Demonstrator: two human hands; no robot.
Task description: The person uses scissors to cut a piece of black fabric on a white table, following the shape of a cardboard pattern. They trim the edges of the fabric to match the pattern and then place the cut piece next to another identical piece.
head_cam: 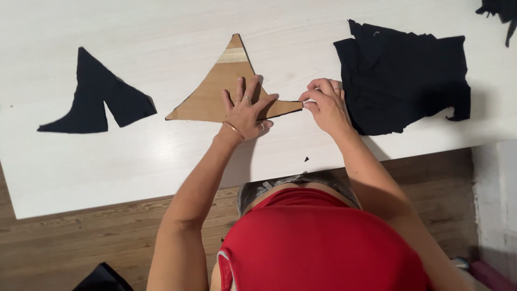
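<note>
A brown triangular cardboard pattern lies on the white table, with a thin black fabric edge showing along its borders. My left hand presses flat on the pattern's lower right part, fingers spread. My right hand pinches the pattern's pointed right tip, where black fabric shows under the cardboard.
A black fabric scrap with a notch lies at the left. A larger crumpled black fabric piece sits right of my right hand. More black cloth is at the top right corner. Wooden floor lies below the table edge.
</note>
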